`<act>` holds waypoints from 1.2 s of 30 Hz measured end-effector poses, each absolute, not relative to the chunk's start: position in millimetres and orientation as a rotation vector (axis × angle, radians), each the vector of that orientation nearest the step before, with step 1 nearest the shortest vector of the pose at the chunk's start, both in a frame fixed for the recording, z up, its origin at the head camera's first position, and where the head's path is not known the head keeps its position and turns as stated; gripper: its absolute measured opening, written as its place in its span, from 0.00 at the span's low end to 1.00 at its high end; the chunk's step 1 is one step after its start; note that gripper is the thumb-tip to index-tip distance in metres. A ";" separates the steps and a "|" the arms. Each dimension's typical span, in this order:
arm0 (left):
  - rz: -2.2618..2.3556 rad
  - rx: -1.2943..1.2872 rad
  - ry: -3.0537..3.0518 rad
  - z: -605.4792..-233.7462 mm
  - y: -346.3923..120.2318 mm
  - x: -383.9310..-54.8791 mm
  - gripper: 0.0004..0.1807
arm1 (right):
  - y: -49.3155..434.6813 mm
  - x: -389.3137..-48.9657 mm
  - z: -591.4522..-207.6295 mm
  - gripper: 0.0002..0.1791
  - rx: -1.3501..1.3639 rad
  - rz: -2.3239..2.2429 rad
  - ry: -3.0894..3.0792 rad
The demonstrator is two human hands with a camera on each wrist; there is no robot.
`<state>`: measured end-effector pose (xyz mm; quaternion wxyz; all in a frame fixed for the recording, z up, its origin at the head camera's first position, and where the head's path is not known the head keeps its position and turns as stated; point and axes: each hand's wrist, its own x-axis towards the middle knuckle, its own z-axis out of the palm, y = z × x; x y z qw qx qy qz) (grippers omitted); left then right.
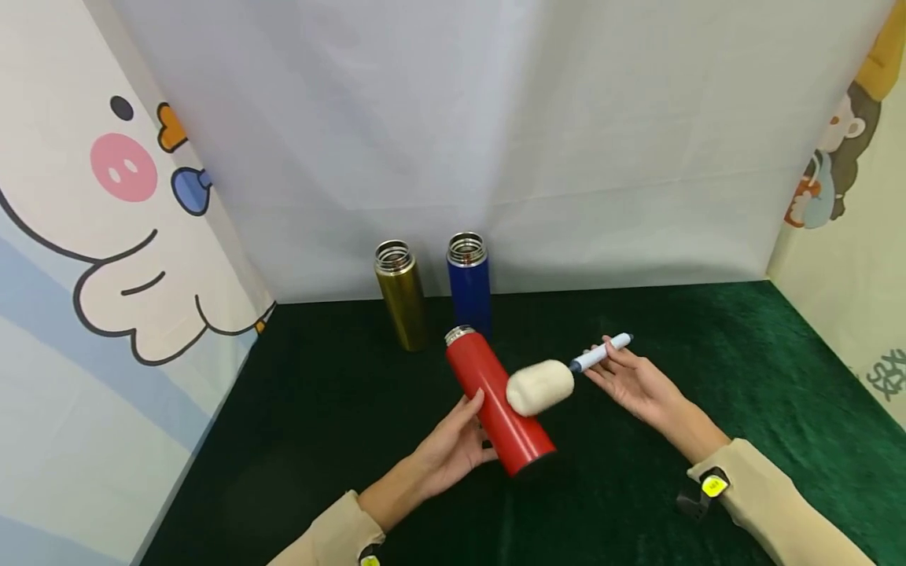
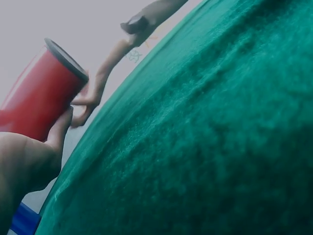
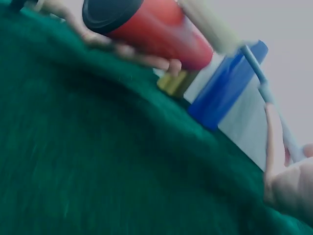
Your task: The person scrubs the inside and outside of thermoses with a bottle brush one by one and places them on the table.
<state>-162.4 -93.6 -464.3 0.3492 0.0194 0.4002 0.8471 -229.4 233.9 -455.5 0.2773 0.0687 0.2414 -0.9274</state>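
My left hand [image 1: 456,444] grips a red thermos bottle [image 1: 488,385] around its body, tilted with its open steel mouth up to the left. In my right hand [image 1: 640,385] is the white handle of a bottle brush [image 1: 541,387], pinched between thumb and fingers. The brush's cream, fluffy head overlaps the side of the red bottle in the head view. The right wrist view shows the bottle's black base [image 3: 110,12] and the brush's thin neck leading to the handle. In the left wrist view the red bottle [image 2: 41,93] sits against the curled fingers.
A gold bottle [image 1: 403,303] and a blue bottle [image 1: 469,287] stand uncapped side by side at the back of the table, near the pale cloth wall [image 1: 602,157]. Dark green cloth [image 1: 318,440] covers the table. Printed side curtains [image 1: 64,314] flank it.
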 end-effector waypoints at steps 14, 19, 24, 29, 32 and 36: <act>2.178 0.089 1.037 -459.5 -91.2 -158.7 0.31 | 239.3 -241.2 -453.7 0.13 0.115 -2.363 0.726; 2.147 0.151 0.985 -458.1 -91.8 -153.9 0.30 | 217.6 -257.7 -444.6 0.13 0.324 -2.493 0.455; 2.197 0.128 0.970 -458.7 -91.4 -153.5 0.33 | 205.8 -258.5 -444.0 0.34 0.493 -2.592 0.323; 2.244 0.070 1.071 -461.5 -90.8 -156.2 0.33 | 213.3 -239.7 -453.6 0.36 0.534 -2.521 0.413; 2.249 0.025 1.120 -462.3 -92.6 -159.4 0.32 | 228.2 -227.4 -458.9 0.20 0.400 -2.411 0.565; 2.235 0.004 1.162 -461.6 -96.6 -162.6 0.32 | 249.3 -219.3 -462.9 0.18 0.083 -2.249 0.782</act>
